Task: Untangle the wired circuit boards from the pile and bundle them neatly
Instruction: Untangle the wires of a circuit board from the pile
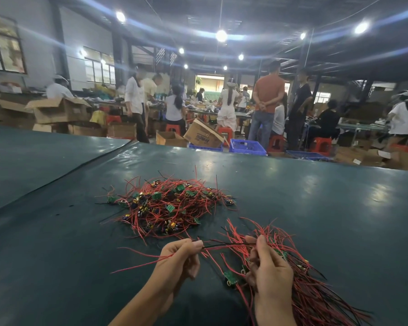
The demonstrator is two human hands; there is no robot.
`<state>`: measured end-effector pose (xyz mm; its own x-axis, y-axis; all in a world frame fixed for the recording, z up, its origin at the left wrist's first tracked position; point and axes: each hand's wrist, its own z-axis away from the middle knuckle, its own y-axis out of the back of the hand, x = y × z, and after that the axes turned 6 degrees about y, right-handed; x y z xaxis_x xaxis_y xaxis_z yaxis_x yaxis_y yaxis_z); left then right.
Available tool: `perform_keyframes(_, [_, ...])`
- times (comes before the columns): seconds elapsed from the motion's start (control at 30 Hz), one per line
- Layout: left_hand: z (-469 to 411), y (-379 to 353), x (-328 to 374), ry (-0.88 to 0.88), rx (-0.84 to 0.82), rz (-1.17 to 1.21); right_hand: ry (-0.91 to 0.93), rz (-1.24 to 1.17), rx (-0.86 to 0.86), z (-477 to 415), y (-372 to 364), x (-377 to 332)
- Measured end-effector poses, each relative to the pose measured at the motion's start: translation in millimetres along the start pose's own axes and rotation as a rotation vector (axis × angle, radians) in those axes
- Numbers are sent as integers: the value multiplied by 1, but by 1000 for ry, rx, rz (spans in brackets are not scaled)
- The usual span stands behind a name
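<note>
A tangled pile point(167, 205) of small green circuit boards with red and black wires lies on the dark green table point(57, 231), a little beyond my hands. My left hand point(179, 260) pinches a red and a black wire between thumb and fingers. These wires stretch right to my right hand point(269, 269). That hand grips a bundle point(311, 297) of wired boards whose wires fan out toward the lower right. A green board point(230, 277) hangs from the bundle just left of my right hand.
The table's far edge point(222, 150) runs across the middle of the view, with a seam in its cover at the left. Beyond it stand several people, cardboard boxes point(59, 110), blue crates point(246, 146) and red stools.
</note>
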<state>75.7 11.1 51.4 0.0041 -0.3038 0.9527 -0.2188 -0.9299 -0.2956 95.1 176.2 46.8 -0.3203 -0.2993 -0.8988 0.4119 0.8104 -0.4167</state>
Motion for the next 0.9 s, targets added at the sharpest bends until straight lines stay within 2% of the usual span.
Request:
perform_keyframes(0.07, [-1,0,-1,5,-12,13,6,7,-47,6,-4,1])
perform_keyframes(0.17, [-3,1,-4,5,-58,-24,29,177,-199,20,-13,3])
perform_keyframes(0.23, [-2,-1,-7,16,-133,-94,52,278,-357,31,-21,6])
perform_keyframes(0.3, [0,-4,-9,40,-245,-184,6,353,-434,41,-26,10])
perform_keyframes(0.37, [2,-4,-11,62,-278,-245,-75,392,-414,42,-28,12])
perform_keyframes(0.47, [1,-5,-9,92,-204,-300,-115,401,-396,39,-27,13])
perform_keyframes(0.63, [-3,-5,-6,173,-95,-314,-138,443,-266,37,-26,9])
perform_keyframes(0.77, [-5,1,-4,253,17,-178,-249,371,-181,33,-20,7])
perform_keyframes(0.9, [-10,7,-1,338,86,76,-271,143,-92,23,-15,6])
